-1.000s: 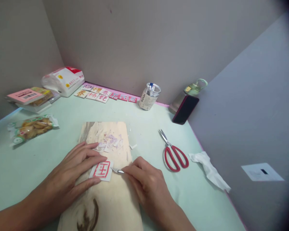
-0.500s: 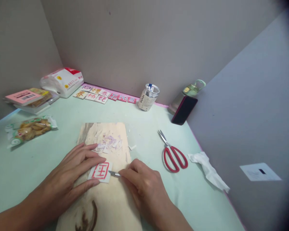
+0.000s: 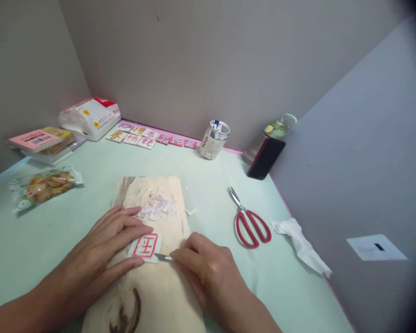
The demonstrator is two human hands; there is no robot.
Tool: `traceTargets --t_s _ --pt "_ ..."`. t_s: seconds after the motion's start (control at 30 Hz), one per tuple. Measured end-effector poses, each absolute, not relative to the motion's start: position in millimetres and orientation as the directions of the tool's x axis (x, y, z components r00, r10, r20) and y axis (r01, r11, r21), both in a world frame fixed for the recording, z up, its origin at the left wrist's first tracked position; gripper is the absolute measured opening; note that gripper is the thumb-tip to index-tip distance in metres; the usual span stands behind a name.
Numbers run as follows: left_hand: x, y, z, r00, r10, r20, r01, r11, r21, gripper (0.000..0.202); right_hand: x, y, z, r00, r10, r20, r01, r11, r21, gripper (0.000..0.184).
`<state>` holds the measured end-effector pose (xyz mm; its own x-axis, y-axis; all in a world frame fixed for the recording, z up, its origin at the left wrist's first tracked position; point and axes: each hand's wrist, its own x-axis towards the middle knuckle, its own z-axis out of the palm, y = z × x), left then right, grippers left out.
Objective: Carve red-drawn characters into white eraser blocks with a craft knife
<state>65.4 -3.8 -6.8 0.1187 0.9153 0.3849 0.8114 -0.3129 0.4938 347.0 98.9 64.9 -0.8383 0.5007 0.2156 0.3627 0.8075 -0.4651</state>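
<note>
Wooden board (image 3: 159, 282) carries one small white tile (image 3: 145, 246) with a red character, pinned under the flat, spread left hand (image 3: 100, 259), while the right hand (image 3: 208, 268) pinches one small blade (image 3: 163, 257) against the tile's lower right corner. One pair of red scissors (image 3: 251, 222) lies apart on open green table (image 3: 208, 185), and the board's near end is cut off.

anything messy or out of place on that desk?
Mostly tidy. Paper shavings lie strewn over the far end of the wooden board, a few spilling onto the green desk. A crumpled tissue lies loose by the red scissors. Nothing looks damaged.
</note>
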Motion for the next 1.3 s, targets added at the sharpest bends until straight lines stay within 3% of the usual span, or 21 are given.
traceTargets --t_s 0.2,0.53,0.83,1.13,1.3 --pt "65.2 -4.4 -9.5 0.117 0.91 0.397 0.811 -0.318 0.49 0.036 349.2 101.7 68.9 -0.812 0.519 0.267 0.353 0.801 -0.484 0.024" --pt "63.6 -6.5 -12.6 0.109 0.927 0.36 0.813 -0.292 0.504 0.038 335.5 94.5 50.3 -0.718 0.528 0.453 0.45 0.849 -0.276 0.034" --pt "63.9 -6.8 -10.0 0.108 0.917 0.383 0.814 -0.303 0.495 0.037 332.1 89.9 62.8 -0.77 0.353 0.531 0.381 0.923 -0.061 0.047" --pt "64.5 -5.6 -7.4 0.103 0.919 0.379 0.81 -0.299 0.504 0.036 336.4 93.7 70.5 -0.795 0.32 0.516 0.315 0.944 -0.099 0.05" --pt "64.8 -6.3 -9.2 0.107 0.921 0.375 0.816 -0.297 0.496 0.037 337.4 93.6 67.2 -0.75 0.376 0.543 0.371 0.92 -0.125 0.051"
